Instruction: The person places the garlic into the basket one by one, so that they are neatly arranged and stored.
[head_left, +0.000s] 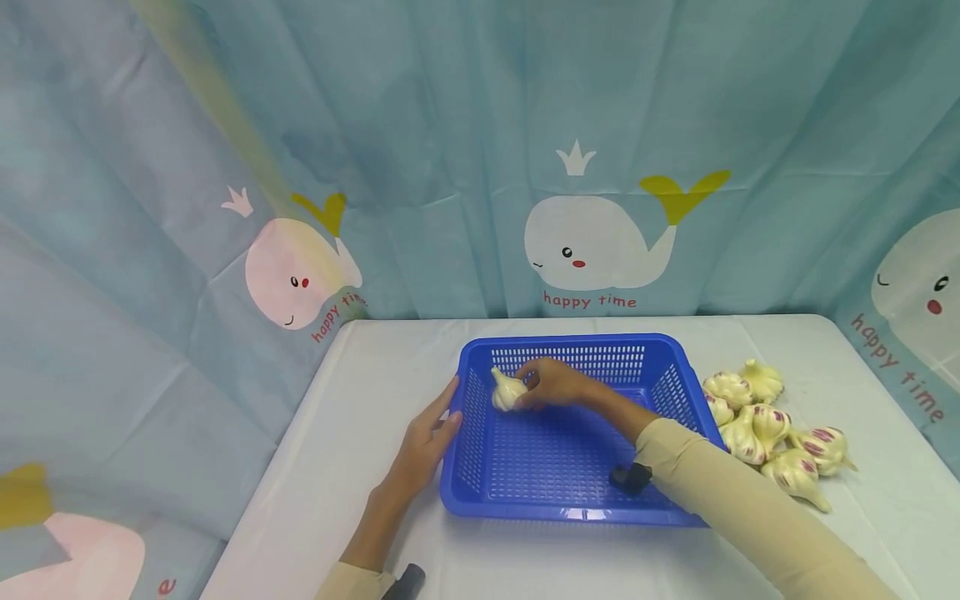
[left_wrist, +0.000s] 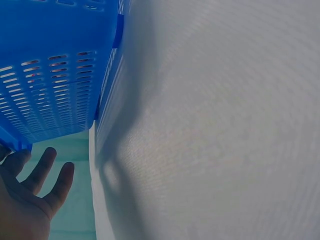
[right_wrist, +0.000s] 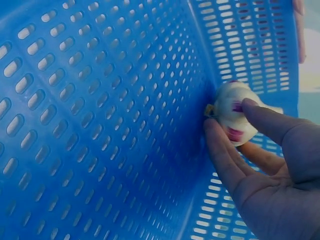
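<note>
A blue plastic basket (head_left: 562, 512) with slotted walls stands on the white-covered table. Inside it, near the back left corner, my right hand (head_left: 558, 385) grips a garlic bulb (head_left: 507, 392). In the right wrist view the thumb and fingers of the right hand (right_wrist: 280, 185) pinch this white bulb (right_wrist: 235, 112) with purple patches, close to the basket floor. At the basket's left side, my left hand (head_left: 422, 446) touches the rim with extended fingers. The left wrist view shows that hand (left_wrist: 30, 195) with fingers spread beside the basket wall (left_wrist: 55, 95).
Several garlic bulbs (head_left: 768, 425) lie in a cluster on the table right of the basket. A blue curtain (head_left: 450, 150) with whale prints hangs behind and beside the table (head_left: 360, 392). My right forearm (head_left: 720, 475) crosses the basket's front right corner.
</note>
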